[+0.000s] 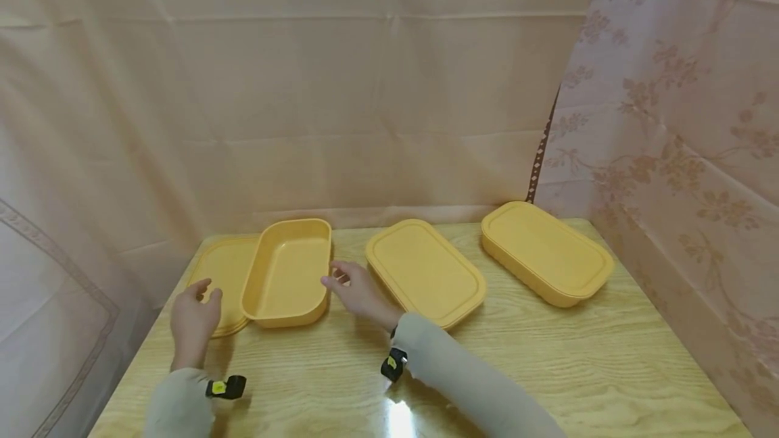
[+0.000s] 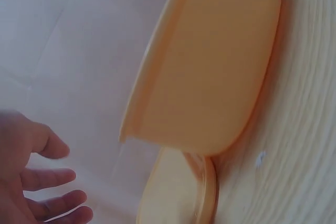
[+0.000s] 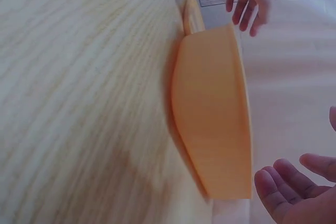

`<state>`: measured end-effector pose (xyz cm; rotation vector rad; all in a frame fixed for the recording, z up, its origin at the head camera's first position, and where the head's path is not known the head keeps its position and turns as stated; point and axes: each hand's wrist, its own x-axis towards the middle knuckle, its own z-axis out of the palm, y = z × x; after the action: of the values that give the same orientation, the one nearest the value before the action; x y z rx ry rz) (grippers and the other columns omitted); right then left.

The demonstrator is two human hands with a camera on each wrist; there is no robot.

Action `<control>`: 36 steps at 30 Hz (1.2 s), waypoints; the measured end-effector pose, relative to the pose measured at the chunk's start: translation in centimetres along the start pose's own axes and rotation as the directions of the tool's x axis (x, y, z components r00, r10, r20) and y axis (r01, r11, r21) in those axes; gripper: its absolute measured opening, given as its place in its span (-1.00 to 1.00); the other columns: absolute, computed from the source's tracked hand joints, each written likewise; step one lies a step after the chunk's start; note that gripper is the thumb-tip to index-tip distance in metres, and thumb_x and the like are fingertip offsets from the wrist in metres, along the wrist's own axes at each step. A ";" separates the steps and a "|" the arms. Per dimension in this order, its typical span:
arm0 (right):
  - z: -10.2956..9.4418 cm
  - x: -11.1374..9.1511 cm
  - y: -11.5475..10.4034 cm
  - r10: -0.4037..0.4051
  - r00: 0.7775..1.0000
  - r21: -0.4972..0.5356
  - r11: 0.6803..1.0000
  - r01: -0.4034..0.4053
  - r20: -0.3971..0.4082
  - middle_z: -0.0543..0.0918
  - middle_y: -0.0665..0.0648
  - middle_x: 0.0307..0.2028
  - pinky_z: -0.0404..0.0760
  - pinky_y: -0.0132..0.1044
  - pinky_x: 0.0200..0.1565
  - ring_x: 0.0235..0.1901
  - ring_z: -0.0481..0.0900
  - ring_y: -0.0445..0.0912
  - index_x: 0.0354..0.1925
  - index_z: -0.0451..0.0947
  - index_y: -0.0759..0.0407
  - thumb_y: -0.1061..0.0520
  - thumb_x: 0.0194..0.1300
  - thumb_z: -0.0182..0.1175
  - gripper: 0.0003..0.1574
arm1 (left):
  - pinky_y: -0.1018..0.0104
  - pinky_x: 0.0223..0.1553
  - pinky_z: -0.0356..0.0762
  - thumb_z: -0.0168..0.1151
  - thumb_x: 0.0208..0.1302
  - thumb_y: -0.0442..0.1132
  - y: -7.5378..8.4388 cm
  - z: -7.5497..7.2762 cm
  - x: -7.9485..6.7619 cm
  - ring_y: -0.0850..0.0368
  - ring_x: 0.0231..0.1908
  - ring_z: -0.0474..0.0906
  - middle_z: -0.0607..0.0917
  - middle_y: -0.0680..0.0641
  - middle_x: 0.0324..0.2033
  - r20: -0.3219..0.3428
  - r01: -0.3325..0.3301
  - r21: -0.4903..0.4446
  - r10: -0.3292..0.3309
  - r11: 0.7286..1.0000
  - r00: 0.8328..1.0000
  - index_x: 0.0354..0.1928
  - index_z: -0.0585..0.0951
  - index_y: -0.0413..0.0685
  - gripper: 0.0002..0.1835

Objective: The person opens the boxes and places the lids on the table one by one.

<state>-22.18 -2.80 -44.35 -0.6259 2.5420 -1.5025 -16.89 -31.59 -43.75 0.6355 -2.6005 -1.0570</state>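
An uncovered yellow plastic food container (image 1: pixel 285 322) stands on the left part of the table, its inside bare. To its left, and partly hidden by it, lies a flat yellow lid (image 1: pixel 222 265). My left hand (image 1: pixel 196 316) hovers over the lid's near left edge, fingers loosely bent and holding nothing. At the container's right rim is my right hand (image 1: pixel 362 293), fingers relaxed; in the right wrist view a small gap shows between its fingertips (image 3: pixel 268 182) and the container wall (image 3: pixel 212 93). Whether the container rests on the lid I cannot tell.
A second yellow container (image 1: pixel 426 272) with its lid on sits right of my right hand, partly behind the forearm. Another lidded container (image 1: pixel 548 252) stands at the table's back right. Beige curtains (image 1: pixel 377 100) hang behind the wooden table (image 1: pixel 316 384).
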 end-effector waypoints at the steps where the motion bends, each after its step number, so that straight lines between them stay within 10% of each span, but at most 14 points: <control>1: -0.1 0.0 -0.1 -0.010 1.000 0.003 1.000 0.010 0.000 0.60 0.17 0.00 0.61 -0.26 -0.09 -0.03 0.59 0.00 0.30 0.41 0.22 -0.14 0.44 0.07 -0.36 | -0.28 0.19 0.29 -0.07 0.42 -0.18 0.2 0.1 0.0 -0.38 0.22 0.32 0.41 -0.44 0.25 0.001 -0.008 -0.001 0.008 1.000 1.000 0.29 0.37 -0.38 -0.49; 36: -6.1 -1.5 -0.7 -0.119 0.992 -0.073 0.991 0.115 -0.048 0.55 0.25 0.11 0.55 0.04 0.13 0.14 0.51 0.14 0.31 0.40 0.20 -0.13 0.43 0.09 -0.36 | -0.21 0.23 0.31 0.10 0.40 0.05 7.8 4.1 -1.9 -0.29 0.23 0.35 0.44 -0.36 0.23 0.071 -0.247 -0.078 0.252 0.966 0.965 0.32 0.35 -0.31 -0.35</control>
<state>-22.55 2.47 -40.84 -0.7681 2.6503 -1.4898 -19.18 -23.24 -41.17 0.2443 -2.6115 -1.1040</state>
